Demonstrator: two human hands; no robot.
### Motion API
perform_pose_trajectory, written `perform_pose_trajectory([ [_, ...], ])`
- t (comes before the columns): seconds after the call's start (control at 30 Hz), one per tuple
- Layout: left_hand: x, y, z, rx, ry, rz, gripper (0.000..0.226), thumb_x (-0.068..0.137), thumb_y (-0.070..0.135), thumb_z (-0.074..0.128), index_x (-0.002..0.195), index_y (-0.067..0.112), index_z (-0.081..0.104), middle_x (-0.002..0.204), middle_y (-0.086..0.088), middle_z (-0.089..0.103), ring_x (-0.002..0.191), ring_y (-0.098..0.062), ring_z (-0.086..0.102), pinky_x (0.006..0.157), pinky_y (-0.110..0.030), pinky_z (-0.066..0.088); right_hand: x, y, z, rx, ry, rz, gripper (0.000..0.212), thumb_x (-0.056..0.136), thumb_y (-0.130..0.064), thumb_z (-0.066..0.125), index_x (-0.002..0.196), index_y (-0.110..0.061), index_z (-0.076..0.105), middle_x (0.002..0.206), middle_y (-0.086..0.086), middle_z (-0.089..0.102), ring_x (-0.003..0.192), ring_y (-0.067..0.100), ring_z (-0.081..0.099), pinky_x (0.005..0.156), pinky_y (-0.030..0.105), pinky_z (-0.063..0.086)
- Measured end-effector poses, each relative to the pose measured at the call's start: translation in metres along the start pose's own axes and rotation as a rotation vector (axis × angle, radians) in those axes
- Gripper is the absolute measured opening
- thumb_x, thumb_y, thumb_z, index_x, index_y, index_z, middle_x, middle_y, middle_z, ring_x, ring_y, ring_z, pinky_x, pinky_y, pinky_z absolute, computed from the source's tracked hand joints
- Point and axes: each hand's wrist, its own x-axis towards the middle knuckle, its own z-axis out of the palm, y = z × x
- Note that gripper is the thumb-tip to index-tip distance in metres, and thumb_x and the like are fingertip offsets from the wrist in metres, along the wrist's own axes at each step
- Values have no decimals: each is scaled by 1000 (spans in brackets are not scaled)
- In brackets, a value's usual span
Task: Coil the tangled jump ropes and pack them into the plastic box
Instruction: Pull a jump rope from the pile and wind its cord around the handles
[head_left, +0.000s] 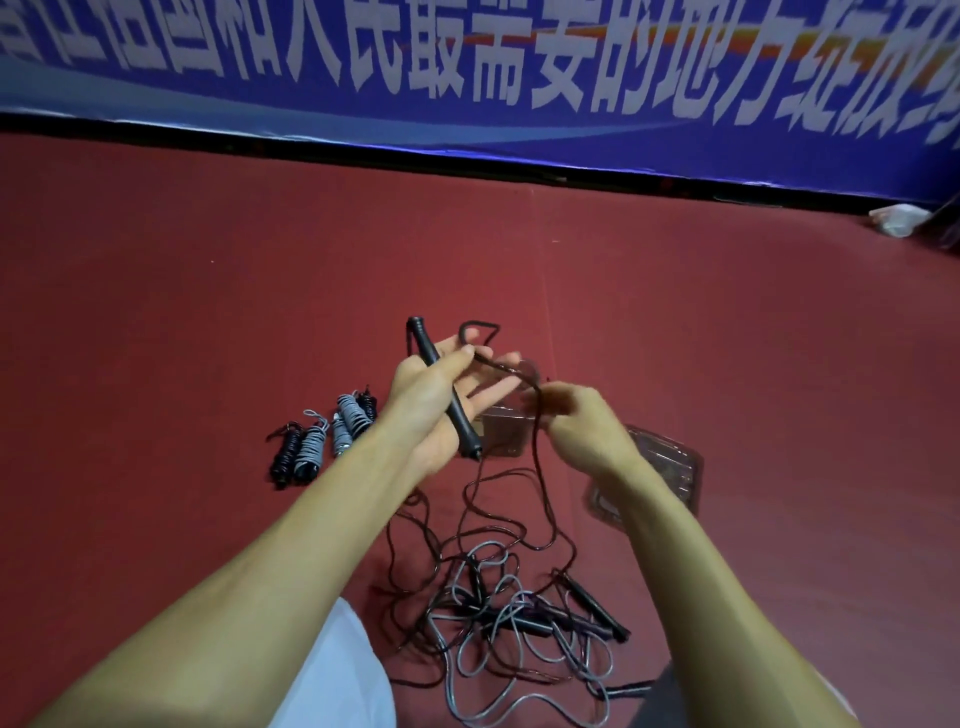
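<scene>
1. Surroundings. Four coiled bundles (322, 441), black and grey, lie in pairs on the floor left of the hands. A clear plastic box (501, 434) sits just beyond the hands, largely hidden by them. A second clear plastic piece (670, 467) lies to its right, partly covered by the right forearm. A tangled pile (498, 613) of black and grey ropes with black handles lies near the person, between the forearms.
2. Hands. The left hand (436, 410), palm up with its fingers spread, clamps a black handle (460, 415) against the palm with the thumb. The right hand (576, 421) pinches the black rope (506, 368) between its fingertips.
3. Orientation. The handle's long axis runs diagonally, the upper end away and to the left, the lower end towards the person. The rope loops above the left fingers, crosses to the right hand, then hangs down into the pile.
4. Setting. A red matted floor (208, 312) meets a blue banner (260, 62) bearing large white characters, with a black strip at its base. A crumpled white object (898, 218) lies at the far right.
</scene>
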Motion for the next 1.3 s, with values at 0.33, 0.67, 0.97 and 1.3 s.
perform_pose_trajectory([
  [0.33, 2, 36, -21, -394, 109, 73, 20, 101, -4, 39, 88, 5, 52, 76, -11, 61, 79, -28, 73, 72, -42, 61, -4, -6, 29, -195, -121, 16, 12, 95, -13, 58, 95, -6, 68, 90, 12, 72, 81, 26, 71, 78, 46, 58],
  [0.67, 3, 15, -25, 97, 229, 29, 13, 104, 8, 42, 107, -1, 51, 93, -18, 66, 85, -26, 71, 74, -32, 61, 4, -10, 13, 266, 366, -49, 11, 87, -22, 72, 79, -16, 66, 77, 7, 72, 65, 24, 72, 61, 43, 61],
  [0.97, -8, -12, -26, 1106, -346, -117, 24, 101, 18, 50, 116, 12, 68, 107, -3, 72, 97, -13, 68, 88, -26, 53, -3, -26, -15, 846, 477, -75, 12, 88, -13, 69, 82, -6, 62, 67, 9, 62, 67, 31, 73, 53, 34, 57],
  [1.3, -9, -17, -16, 952, -221, -11, 18, 102, 16, 49, 96, 11, 65, 90, -11, 71, 81, -21, 74, 65, -24, 58, 1, -11, -31, 980, 581, -36, 13, 93, -13, 64, 92, -2, 57, 75, 11, 61, 69, 28, 73, 56, 33, 59],
])
